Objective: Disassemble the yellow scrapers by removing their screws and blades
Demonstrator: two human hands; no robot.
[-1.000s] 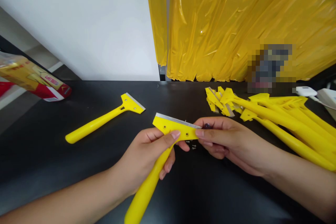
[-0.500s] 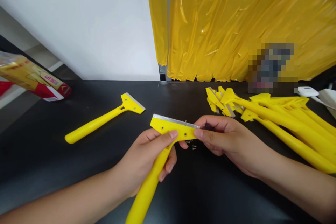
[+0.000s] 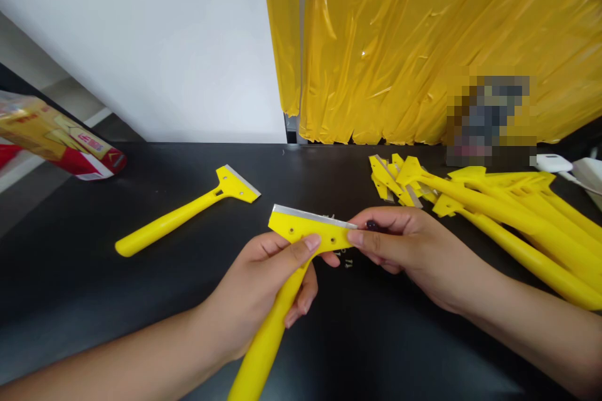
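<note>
Between my hands is a yellow scraper (image 3: 270,338), its head tilted up and a metal blade (image 3: 310,215) along the top edge. My left hand (image 3: 270,282) is closed around the neck, thumb pressed on the head below two small holes. With thumb and fingers my right hand (image 3: 395,241) pinches the right end of the head. A small dark object (image 3: 371,225) shows by its index finger, mostly hidden. Several tiny screws (image 3: 348,262) lie on the black table behind and below the scraper head, partly covered by my hands.
Another yellow scraper (image 3: 174,219) with a blade lies at the left. To the right are a heap of yellow head plates and blades (image 3: 388,178) and a pile of yellow handles (image 3: 527,225). A red-and-yellow package (image 3: 70,144) stands far left; a white device (image 3: 554,163) sits far right.
Almost nothing differs. The scraper's handle has swung very slightly to the right, while both hands keep the same hold on it.
</note>
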